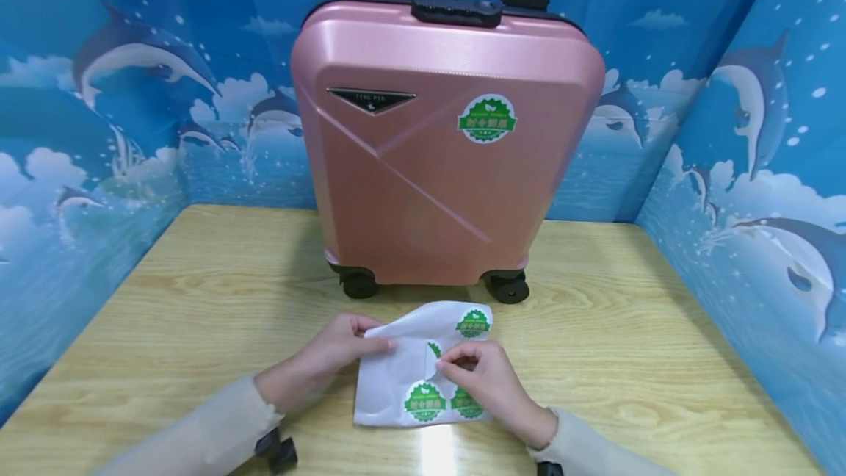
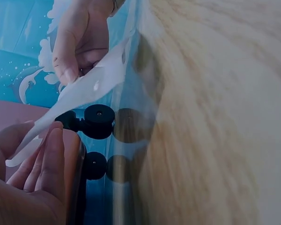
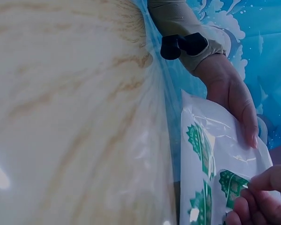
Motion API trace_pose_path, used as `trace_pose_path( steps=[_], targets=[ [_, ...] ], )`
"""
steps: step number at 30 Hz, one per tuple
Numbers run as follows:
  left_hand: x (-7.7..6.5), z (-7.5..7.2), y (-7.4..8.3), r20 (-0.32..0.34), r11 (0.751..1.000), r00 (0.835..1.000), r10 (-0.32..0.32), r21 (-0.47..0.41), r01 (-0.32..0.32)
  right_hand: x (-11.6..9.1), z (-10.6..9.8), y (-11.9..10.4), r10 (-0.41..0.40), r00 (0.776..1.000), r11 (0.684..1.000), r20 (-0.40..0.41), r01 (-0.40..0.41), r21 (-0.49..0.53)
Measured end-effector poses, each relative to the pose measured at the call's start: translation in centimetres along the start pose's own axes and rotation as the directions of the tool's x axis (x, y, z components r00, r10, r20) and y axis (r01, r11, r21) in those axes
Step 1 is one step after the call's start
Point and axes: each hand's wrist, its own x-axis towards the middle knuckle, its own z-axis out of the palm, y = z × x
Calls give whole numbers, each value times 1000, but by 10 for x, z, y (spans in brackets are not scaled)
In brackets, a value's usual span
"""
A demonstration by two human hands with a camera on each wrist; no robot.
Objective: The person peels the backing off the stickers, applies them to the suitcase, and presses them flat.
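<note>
Right in front of the pink suitcase [image 1: 423, 219], on my side of it, I had the white sheet [image 1: 383, 391] of stickers up in my grip! My left hand [image 1: 333, 351] pinched its left side, thumb on top; my right hand [image 1: 487, 382] pinched a part-lifted sticker [image 1: 433, 349], thumb and fingertips together, its white back showing! Three more green stickers [image 1: 425, 402] lay flat on the sheet: one at a corner near the suitcase, two along the edge farthest from it. Up on the suitcase's face, a matching round label [image 1: 487, 119] sat opposite the black nameplate [image 1: 371, 99]. The suitcase stood upright on its black wheels [image 1: 507, 289] on the wood-grain tabletop [image 1: 634, 344], dolphin-printed walls [image 1: 241, 160] rising behind it and to either side.
</note>
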Motion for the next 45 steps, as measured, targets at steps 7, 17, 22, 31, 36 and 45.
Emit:
trace_pose_path(
  steps=[7,17,22,31,36,45],
  targets=[
    [0,-4,2,-52,999,998,-39,-25,38,-2,-6,2,29,1000,999,-9,-29,23],
    [2,-5,2,-93,1000,996,1,-27,-3,-3,-13,8,96,995,995,-19,-96,34],
    [2,-6,2,-83,998,996,45,-45,-49,-3,-14,9,102,994,994,-24,-101,28],
    [3,-5,2,-85,995,993,77,-51,-82,-3,-18,6,134,990,990,-38,-133,38],
    [4,-6,3,-91,995,993,81,-49,-85,-4,-21,3,190,979,979,-70,-184,82],
    [2,-6,1,-89,994,990,110,-5,-111,-4,-29,2,126,986,986,-106,-113,123]
  ],
)
